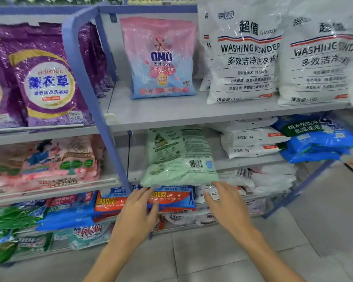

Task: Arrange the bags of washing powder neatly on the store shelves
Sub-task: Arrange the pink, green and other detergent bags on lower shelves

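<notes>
- Reaching toward the shelves, your left hand (138, 210) and your right hand (227, 202) both have straight fingers and hold nothing.
- Your fingertips are right at the bottom edge of the green bag (179, 157), with one hand at each bottom corner.
- That green bag is pale and shiny. Its back faces you, with small print and a black barcode.
- It stands up on the middle shelf (232, 162), just right of the blue post (94, 102).
- Under it, behind your left hand, lie red and blue bags (171, 198).
- Further right on the middle shelf, white bags (251, 143) lie flat in a pile, and blue bags (318, 145) are piled beside them.
- On the top shelf (161, 110) a pink and blue bag (161, 58) stands alone, with big white bags (245, 58) standing to its right.
- Left of the post, purple bags (43, 84) stand above pink bags (55, 161).
</notes>
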`<act>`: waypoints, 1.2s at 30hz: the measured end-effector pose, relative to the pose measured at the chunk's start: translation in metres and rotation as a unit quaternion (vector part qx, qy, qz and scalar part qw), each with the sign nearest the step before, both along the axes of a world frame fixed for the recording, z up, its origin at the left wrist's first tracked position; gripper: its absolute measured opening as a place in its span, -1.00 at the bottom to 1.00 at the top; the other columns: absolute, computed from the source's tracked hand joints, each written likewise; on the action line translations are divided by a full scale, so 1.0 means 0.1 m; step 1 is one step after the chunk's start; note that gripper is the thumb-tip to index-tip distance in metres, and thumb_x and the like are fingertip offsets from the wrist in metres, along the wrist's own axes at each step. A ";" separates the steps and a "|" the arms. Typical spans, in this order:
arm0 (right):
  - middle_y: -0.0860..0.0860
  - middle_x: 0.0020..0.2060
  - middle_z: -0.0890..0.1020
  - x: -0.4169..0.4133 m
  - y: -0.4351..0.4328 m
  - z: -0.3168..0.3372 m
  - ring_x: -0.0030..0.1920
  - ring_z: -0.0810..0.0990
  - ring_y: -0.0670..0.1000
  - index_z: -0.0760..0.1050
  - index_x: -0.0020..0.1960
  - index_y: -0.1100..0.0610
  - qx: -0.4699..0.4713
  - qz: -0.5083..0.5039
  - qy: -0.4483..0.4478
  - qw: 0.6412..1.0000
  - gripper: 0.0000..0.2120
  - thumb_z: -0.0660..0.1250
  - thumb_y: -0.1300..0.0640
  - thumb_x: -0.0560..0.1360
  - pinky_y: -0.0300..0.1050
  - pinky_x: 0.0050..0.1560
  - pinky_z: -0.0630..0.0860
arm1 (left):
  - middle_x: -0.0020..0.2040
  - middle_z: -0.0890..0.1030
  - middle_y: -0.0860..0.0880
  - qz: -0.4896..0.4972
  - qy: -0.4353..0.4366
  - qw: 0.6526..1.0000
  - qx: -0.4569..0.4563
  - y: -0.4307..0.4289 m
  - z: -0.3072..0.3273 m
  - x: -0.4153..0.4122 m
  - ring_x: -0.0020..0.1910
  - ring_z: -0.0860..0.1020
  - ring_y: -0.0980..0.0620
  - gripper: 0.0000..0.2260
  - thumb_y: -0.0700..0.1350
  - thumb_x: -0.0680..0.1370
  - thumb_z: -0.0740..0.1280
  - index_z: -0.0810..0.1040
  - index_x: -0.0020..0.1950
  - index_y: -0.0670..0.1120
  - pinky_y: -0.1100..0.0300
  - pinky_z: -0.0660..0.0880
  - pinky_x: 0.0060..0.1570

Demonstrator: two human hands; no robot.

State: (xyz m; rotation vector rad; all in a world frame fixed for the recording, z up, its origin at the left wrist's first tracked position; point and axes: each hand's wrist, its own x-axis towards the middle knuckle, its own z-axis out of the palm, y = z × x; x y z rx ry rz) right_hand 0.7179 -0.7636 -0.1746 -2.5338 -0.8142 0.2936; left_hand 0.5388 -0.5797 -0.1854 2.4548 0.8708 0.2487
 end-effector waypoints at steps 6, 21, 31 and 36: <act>-0.03 0.44 0.48 0.28 0.13 -0.27 0.46 0.37 -0.03 0.38 0.50 0.02 0.019 -0.017 0.017 1.000 -0.53 0.24 -0.13 0.65 -0.08 0.38 0.35 | 0.49 0.46 0.01 0.012 -0.031 0.999 -0.010 0.19 -0.20 0.34 0.50 0.35 0.04 -0.55 0.02 0.64 0.32 0.42 0.52 -0.05 0.06 0.31 0.50; -0.07 0.32 0.52 1.51 0.91 -1.15 0.35 0.46 0.05 0.34 0.43 -0.11 0.107 -0.059 0.155 0.980 -0.40 0.22 -0.42 0.53 0.07 0.38 0.42 | 0.67 0.08 0.04 0.024 0.013 1.000 0.009 0.64 -0.98 1.64 0.64 0.02 -0.01 0.00 0.57 0.32 0.14 -0.03 0.66 0.16 0.09 -0.04 0.61; -0.25 -0.06 0.71 2.04 1.19 -1.25 -0.01 0.67 -0.11 0.57 0.14 -0.12 0.150 -0.085 0.253 0.952 -0.44 0.43 -0.47 0.33 -0.05 0.02 0.53 | 0.55 0.34 -0.22 -0.017 0.128 0.968 0.213 0.66 -1.48 1.96 0.40 0.43 -0.44 0.31 0.61 0.06 0.40 0.00 0.67 0.12 -0.48 0.41 0.24; -0.02 -0.16 0.78 2.31 1.36 -1.19 -0.19 0.77 0.04 0.63 0.13 0.01 0.155 -0.070 0.385 0.907 -0.57 0.59 -0.14 0.34 -0.01 -0.06 0.68 | 0.50 0.42 -0.22 0.003 0.097 0.965 0.244 0.60 -1.51 2.00 0.36 0.47 -0.42 0.11 0.60 0.18 0.27 0.24 0.62 0.06 -0.45 0.44 0.22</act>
